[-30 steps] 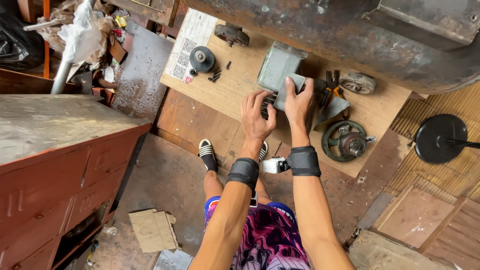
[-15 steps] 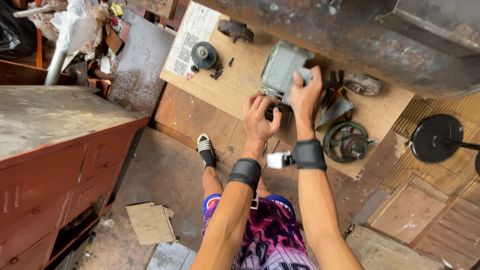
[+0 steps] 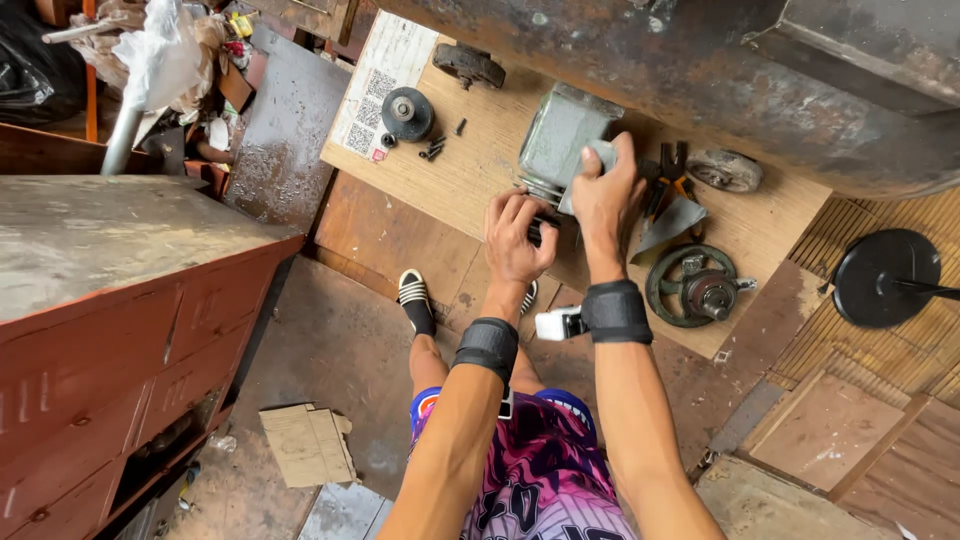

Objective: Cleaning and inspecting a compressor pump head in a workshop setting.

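A grey-green boxy metal housing [image 3: 565, 140] lies on a light wooden tabletop [image 3: 480, 185], near the middle of its surface. Its long axis runs from the person's side toward the far, upper-right edge, slightly tilted, with its near end pointing down toward the person's hands.

The right hand [image 3: 605, 200] is closed over the housing's near right corner, fingers curled around a pale grey part there. The left hand [image 3: 517, 235] sits just beside it at the housing's near end, fingers bent and pressed together on a small dark piece; what exactly it pinches cannot be told. Both wrists wear black wrist bands [image 3: 615, 310].

Just right of the hands lie red-handled pliers [image 3: 668, 175] and a grey metal wedge [image 3: 668, 225]. Nearer the person on that side rests a round dark green pulley wheel [image 3: 692, 285]. At the far right edge is a rusty disc [image 3: 725, 170]. To the left, well apart, stand a small black wheel [image 3: 407, 108] and scattered dark screws [image 3: 435, 148]. A rusted cabinet [image 3: 120, 300] stands at far left.
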